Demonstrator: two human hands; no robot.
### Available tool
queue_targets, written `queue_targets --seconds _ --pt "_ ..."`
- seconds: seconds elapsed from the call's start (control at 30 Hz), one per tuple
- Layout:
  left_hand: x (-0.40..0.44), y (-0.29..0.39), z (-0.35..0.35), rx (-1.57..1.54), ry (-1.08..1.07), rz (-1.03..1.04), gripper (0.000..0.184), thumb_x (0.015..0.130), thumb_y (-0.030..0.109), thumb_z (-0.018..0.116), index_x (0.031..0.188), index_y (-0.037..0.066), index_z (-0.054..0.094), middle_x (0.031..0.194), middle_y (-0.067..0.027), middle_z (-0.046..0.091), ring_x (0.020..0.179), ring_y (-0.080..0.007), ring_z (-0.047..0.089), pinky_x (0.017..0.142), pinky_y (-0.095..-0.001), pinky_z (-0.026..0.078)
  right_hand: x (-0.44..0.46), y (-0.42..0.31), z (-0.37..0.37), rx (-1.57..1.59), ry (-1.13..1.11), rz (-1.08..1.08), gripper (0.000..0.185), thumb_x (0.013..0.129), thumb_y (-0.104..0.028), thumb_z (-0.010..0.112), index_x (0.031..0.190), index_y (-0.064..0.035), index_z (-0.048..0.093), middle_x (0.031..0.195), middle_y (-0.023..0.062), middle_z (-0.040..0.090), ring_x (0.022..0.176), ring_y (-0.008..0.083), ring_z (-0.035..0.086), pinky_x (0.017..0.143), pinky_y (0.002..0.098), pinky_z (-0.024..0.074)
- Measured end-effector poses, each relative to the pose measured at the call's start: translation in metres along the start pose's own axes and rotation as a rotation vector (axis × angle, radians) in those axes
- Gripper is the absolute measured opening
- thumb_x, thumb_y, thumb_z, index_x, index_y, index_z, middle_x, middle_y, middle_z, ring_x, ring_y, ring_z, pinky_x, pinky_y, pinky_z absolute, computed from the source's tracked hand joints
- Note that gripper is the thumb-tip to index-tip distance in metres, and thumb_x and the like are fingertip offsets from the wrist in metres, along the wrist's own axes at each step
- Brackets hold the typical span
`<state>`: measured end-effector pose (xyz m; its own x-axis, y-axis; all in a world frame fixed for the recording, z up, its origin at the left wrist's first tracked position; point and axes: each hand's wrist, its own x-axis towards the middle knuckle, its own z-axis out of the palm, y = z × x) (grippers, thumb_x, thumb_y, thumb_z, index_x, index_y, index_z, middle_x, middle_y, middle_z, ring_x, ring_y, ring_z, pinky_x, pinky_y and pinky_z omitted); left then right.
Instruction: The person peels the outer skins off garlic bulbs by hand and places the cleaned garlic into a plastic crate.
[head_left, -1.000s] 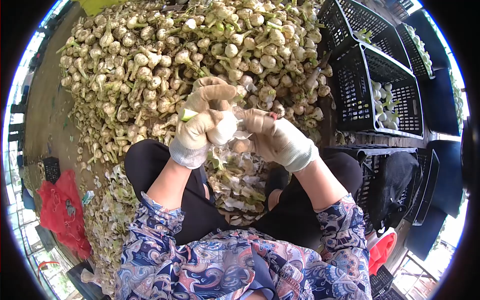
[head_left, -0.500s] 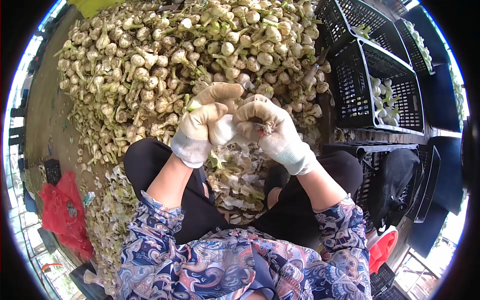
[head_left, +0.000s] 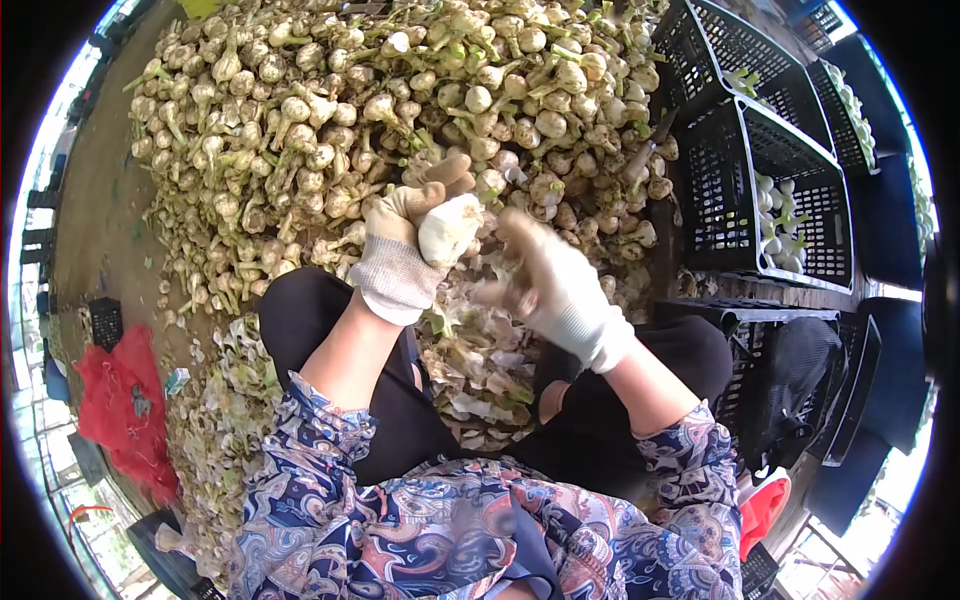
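My left hand [head_left: 395, 245], in a cream work glove with a grey-white cuff, is closed around a pale, mostly white garlic bulb [head_left: 449, 230]. The bulb sits at the thumb side of the palm, above my crossed legs. To the right, my gloved right hand [head_left: 565, 295] is apart from the bulb and smeared by motion. Its thumb and fingers look spread, and no held thing shows between them. Just beyond both hands lies a large heap of untrimmed garlic [head_left: 330, 130] with stalks. Papery skins and leaf scraps [head_left: 480, 370] cover the ground between my legs.
Black plastic crates [head_left: 720, 200] stand at the right, one holding white cleaned bulbs [head_left: 782, 225]. A dark mesh-like bag [head_left: 800, 370] rests by a crate nearer my right knee. Red netting [head_left: 125, 410] lies at the left, beside more garlic scraps [head_left: 225, 430].
My right hand has come away from the bulb, moving right and down, its fingers loosening. A brown clump seen at that hand no longer shows. The left hand keeps the bulb, now more exposed.
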<state>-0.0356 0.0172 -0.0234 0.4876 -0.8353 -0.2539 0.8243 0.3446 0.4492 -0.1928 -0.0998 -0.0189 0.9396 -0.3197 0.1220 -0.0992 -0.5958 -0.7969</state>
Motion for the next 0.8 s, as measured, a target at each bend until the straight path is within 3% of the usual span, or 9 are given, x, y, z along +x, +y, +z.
queue_targets --seconds 0.13,0.27,0.37,0.43,0.47,0.57,0.67,0.77,0.8 --pt "-0.005 -0.007 0.006 0.192 0.102 -0.116 0.021 0.085 0.006 0.053 0.101 -0.001 0.064 0.094 -0.0114 0.068 0.076 -0.0213 0.067 0.068 -0.0300 0.057 0.025 -0.021 -0.002 0.068 0.229 -0.203 0.059 0.064 -0.008 0.080 0.118 -0.0048 0.056 0.100 0.0118 0.058 0.092 0.0237 0.059 0.076 0.0309 0.0495" --pt "0.000 -0.008 0.009 0.041 0.243 -0.052 0.030 0.083 0.005 0.048 0.109 0.002 0.062 0.099 -0.0151 0.067 0.086 -0.0285 0.066 0.082 -0.0423 0.055 0.019 -0.027 0.010 -0.062 0.200 -0.422 0.040 0.054 0.009 0.063 0.090 -0.0073 0.063 0.087 0.0090 0.060 0.079 0.0289 0.060 0.067 0.0378 0.0508" --pt "0.011 -0.005 -0.007 -0.090 0.321 0.029 0.032 0.082 0.001 0.041 0.108 -0.001 0.061 0.099 -0.0191 0.066 0.088 -0.0344 0.065 0.084 -0.0507 0.053 -0.005 -0.020 0.040 -0.184 -0.360 -0.302 0.023 0.071 -0.013 0.060 0.092 -0.0069 0.063 0.083 0.0137 0.059 0.079 0.0343 0.060 0.068 0.0429 0.0497" --pt "0.013 -0.001 -0.006 -0.027 0.354 0.059 0.027 0.088 0.006 0.043 0.106 -0.002 0.061 0.096 -0.0177 0.065 0.085 -0.0333 0.065 0.080 -0.0493 0.055 0.004 -0.024 0.028 -0.422 -1.006 0.185 0.021 0.080 -0.016 0.057 0.094 -0.0034 0.065 0.079 0.0149 0.067 0.081 0.0277 0.067 0.072 0.0397 0.0526" --pt "0.014 -0.001 -0.007 -0.005 0.345 0.059 0.025 0.090 0.008 0.044 0.106 -0.002 0.061 0.095 -0.0171 0.065 0.084 -0.0326 0.065 0.078 -0.0483 0.056 0.015 -0.036 0.008 -0.497 -1.055 0.294 0.024 0.083 -0.022 0.059 0.093 -0.0009 0.065 0.080 0.0150 0.067 0.081 0.0269 0.067 0.072 0.0391 0.0528" --pt "0.011 -0.001 -0.001 0.008 0.277 0.031 0.025 0.095 0.019 0.048 0.109 0.002 0.061 0.095 -0.0151 0.065 0.082 -0.0284 0.065 0.072 -0.0440 0.057 0.011 -0.010 0.008 0.050 -0.088 0.194 0.042 0.082 -0.039 0.068 0.088 0.0020 0.061 0.076 0.0174 0.064 0.070 0.0262 0.065 0.064 0.0357 0.0509" --pt "0.010 -0.007 0.010 0.005 0.283 0.050 0.031 0.098 0.029 0.046 0.112 0.006 0.060 0.094 -0.0123 0.064 0.077 -0.0251 0.064 0.067 -0.0389 0.057 0.026 -0.013 0.009 0.699 0.052 0.427 0.041 0.081 -0.033 0.072 0.094 0.0022 0.055 0.078 0.0121 0.060 0.069 0.0184 0.058 0.066 0.0324 0.0481" --pt "0.009 -0.014 0.010 -0.026 0.265 0.001 0.035 0.098 0.034 0.043 0.115 0.007 0.058 0.094 -0.0119 0.064 0.075 -0.0240 0.062 0.066 -0.0366 0.056 0.035 0.006 0.030 0.510 0.197 0.266 0.040 0.078 -0.029 0.076 0.090 0.0004 0.052 0.080 0.0076 0.058 0.070 0.0159 0.050 0.062 0.0312 0.0448" --pt "0.009 -0.013 0.009 0.003 0.311 0.012 0.035 0.098 0.034 0.044 0.116 0.007 0.057 0.095 -0.0118 0.064 0.075 -0.0238 0.062 0.066 -0.0357 0.056 0.037 0.002 0.027 0.641 0.145 0.214 0.033 0.086 -0.023 0.067 0.105 -0.0004 0.053 0.079 0.0030 0.058 0.064 0.0108 0.056 0.060 0.0224 0.0471"
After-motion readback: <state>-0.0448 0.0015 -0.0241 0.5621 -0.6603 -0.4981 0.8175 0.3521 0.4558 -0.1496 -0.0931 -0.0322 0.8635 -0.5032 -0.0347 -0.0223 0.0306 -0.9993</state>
